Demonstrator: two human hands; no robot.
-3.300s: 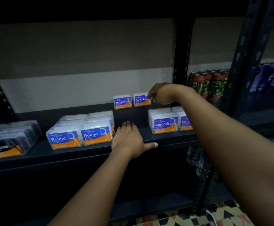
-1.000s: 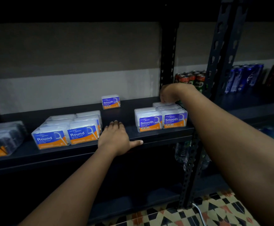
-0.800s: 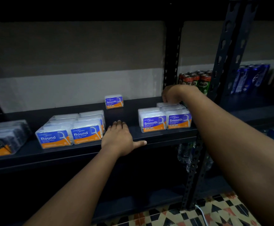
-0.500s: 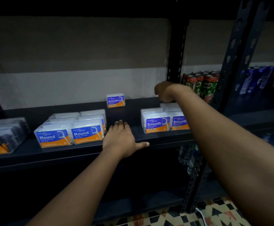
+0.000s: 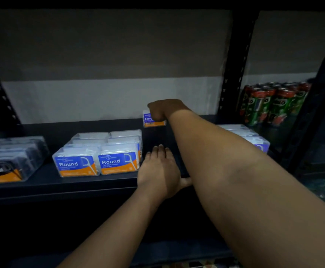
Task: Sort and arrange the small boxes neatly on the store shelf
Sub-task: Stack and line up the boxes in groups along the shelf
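Dim black store shelf (image 5: pixel 41 182): at far left, dark boxes (image 5: pixel 9 159) run off frame. Round boxes (image 5: pixel 99 153) sit grouped just left of your left hand (image 5: pixel 159 171), its fingers flat and relaxed on the shelf. Beyond those fingertips, your right hand (image 5: pixel 161 111) curls over a lone Smooth box (image 5: pixel 153 120), covering its label's end. Your forearm hides most of the Smooth stack (image 5: pixel 248 136).

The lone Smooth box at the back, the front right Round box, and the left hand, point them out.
Smooth box (image 5: pixel 154 123), head view, orange band of its front label.
Front right Round box (image 5: pixel 118 163), head view, blue label.
Left hand (image 5: pixel 158 171), head view, back of hand.
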